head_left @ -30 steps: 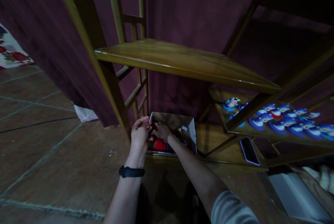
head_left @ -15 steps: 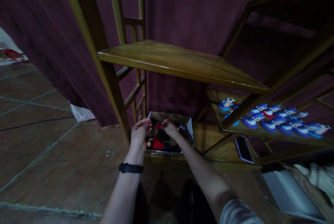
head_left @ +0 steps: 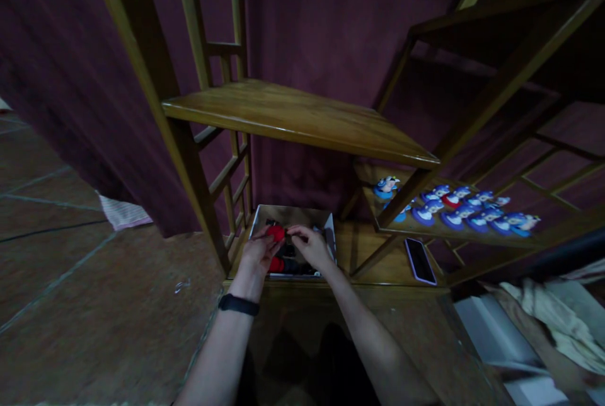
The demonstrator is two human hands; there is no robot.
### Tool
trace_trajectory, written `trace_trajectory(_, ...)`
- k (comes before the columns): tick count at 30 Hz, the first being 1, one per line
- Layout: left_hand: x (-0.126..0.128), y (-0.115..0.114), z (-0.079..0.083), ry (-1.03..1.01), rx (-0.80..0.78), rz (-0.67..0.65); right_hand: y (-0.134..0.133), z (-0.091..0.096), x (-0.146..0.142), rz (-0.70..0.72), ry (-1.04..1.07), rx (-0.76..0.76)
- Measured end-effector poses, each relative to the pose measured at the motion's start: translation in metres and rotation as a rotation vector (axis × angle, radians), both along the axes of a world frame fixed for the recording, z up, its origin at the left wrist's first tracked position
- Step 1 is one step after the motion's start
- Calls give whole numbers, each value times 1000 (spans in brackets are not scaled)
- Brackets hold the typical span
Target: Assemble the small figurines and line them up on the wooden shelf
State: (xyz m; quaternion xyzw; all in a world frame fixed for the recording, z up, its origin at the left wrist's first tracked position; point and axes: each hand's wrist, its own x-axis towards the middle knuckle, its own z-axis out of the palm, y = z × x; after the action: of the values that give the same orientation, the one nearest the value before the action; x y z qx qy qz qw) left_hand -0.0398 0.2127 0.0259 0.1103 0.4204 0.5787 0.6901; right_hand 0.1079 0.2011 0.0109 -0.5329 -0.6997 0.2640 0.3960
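Observation:
My left hand (head_left: 259, 249), with a dark band at the wrist, has its fingers closed around a small red object (head_left: 275, 232), which looks like a red-clothed doll. Its details are too dim to make out. From the other side, my right hand (head_left: 309, 246) pinches a dark part of it with thumb and forefinger. Both hands are over a white cardboard box (head_left: 331, 229) on the lowest shelf. Inside the box lies another red-and-dark doll (head_left: 278, 265), partly covered by my left hand.
A wooden shelf board (head_left: 293, 116) juts out above the box. On the right, several blue-and-white figurines (head_left: 454, 220) stand on another shelf, with a phone (head_left: 420, 261) below them. Pale boxes (head_left: 496, 330) and a cloth (head_left: 553, 321) are at lower right.
My left hand has closed on the red object, which my right hand lifted from the box. Both hands have come together around it. The view has shifted slightly to the right.

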Motion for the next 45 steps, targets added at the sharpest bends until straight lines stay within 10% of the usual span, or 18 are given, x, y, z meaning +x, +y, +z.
trace_trajectory(4, -18, 4, 7, 56, 3, 219, 24, -6, 46, -359, -7, -114)
trace_trajectory(8, -27, 7, 6, 57, 49, 213, 45, -17, 72, -408, -191, -177)
trace_trajectory(27, -30, 8, 12, -29, -35, 91, 56, -52, 43, -288, -831, -200)
trace_trajectory(45, -26, 14, 4, -4, 32, 124, 74, -51, 15, -75, -508, -209)
